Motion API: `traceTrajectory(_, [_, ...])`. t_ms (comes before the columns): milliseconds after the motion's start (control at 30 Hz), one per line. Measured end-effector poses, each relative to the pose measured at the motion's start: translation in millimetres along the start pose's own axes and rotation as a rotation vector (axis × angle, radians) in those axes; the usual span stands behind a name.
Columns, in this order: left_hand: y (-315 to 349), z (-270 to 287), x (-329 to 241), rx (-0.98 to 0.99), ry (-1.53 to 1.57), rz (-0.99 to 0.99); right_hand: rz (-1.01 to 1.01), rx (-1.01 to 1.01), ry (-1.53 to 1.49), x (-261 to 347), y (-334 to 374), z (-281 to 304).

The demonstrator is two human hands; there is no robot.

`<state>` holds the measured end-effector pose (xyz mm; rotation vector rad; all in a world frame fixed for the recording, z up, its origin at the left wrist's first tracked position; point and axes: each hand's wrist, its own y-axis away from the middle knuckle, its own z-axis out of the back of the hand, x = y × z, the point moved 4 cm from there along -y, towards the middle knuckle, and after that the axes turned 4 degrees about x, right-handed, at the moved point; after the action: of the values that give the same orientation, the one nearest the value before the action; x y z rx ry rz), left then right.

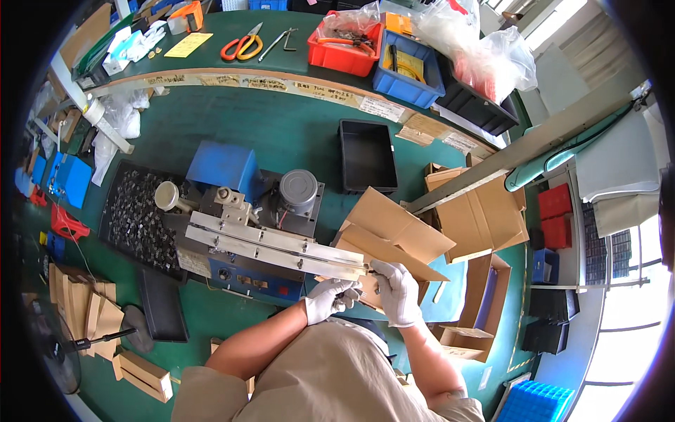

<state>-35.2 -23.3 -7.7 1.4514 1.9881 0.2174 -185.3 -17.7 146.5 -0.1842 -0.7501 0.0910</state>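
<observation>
Small dark pieces: apparently gripped in the curled left hand, below the metal rail.
Rail end: met by the right hand; whether anything is pinched cannot be told.
Black tray: heaped with loose parts, seemingly left; the finished share cannot be judged.

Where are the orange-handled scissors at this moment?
In the head view, the scissors lie on the green upper shelf, left of centre, between the yellow paper and a thin metal tool.

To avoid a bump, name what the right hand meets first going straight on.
The right hand would probably meet the long metal rail first, at its right end; whether they touch is unclear.
</observation>
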Motion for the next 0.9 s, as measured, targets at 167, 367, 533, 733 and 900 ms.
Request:
traceTrajectory(167, [-1.3,4.5,3.3,0.015,0.017,0.004,0.13,-0.045,0.021,0.4,-5.6,-9.2])
traceTrajectory(367, [3.8,-0.7,-0.5,0.047,0.174,0.03,0.283,0.016,0.125,10.9,-14.9,-14.4])
traceTrajectory(533, [8.5,-15.6,-7.7,0.122,0.25,0.064,0.085,-0.26,0.054,4.9,3.0,-8.0])
traceTrajectory(733, [-7.6,7.4,9.2,0.123,-0.119,-0.078,0.046,0.206,0.172,1.0,25.7,-35.6])
traceTrajectory(900, [-21.2,16.9,29.2,0.238,0.155,0.053,-0.022,0.204,0.13,-10.6,35.9,-42.2])
